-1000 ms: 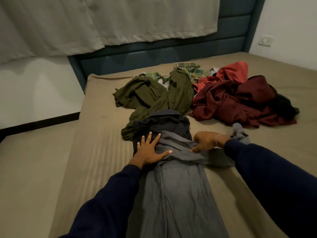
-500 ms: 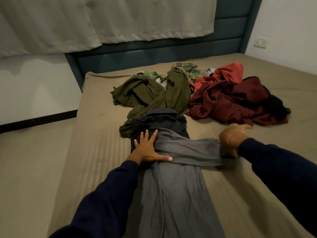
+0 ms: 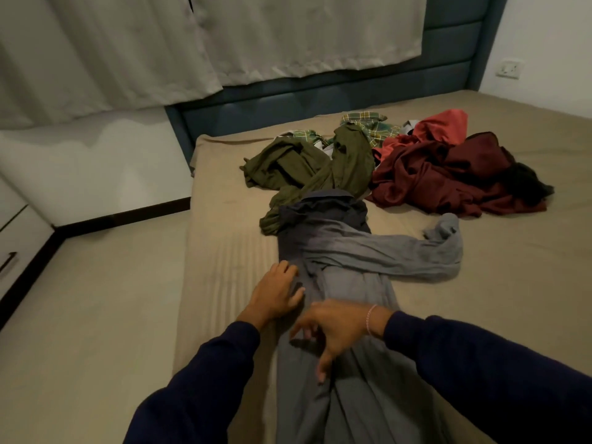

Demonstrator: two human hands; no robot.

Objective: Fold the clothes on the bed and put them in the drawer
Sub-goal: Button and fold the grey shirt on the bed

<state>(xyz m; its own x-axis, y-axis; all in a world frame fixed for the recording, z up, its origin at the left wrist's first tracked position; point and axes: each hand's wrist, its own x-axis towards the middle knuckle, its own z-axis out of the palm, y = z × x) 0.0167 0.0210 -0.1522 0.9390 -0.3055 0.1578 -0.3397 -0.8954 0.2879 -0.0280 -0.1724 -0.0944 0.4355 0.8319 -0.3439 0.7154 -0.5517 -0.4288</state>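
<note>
A long grey shirt point(image 3: 346, 382) lies lengthwise on the tan bed point(image 3: 224, 251), its dark collar end far from me. One sleeve point(image 3: 416, 254) stretches out to the right across the sheet. My left hand point(image 3: 275, 293) rests on the shirt's left edge, fingers relaxed. My right hand point(image 3: 333, 331) hovers over the middle of the shirt with fingers spread and pointing down, holding nothing.
Beyond the shirt lie an olive green garment point(image 3: 307, 168), a green plaid one point(image 3: 368, 123), and a heap of maroon and red clothes point(image 3: 448, 171). A white drawer unit point(image 3: 12, 245) stands at the far left on the floor. A blue headboard point(image 3: 320, 100) backs the bed.
My right hand let go of the sleeve end at the right and came back over the shirt's middle. My left hand slid down from the chest to the shirt's left edge.
</note>
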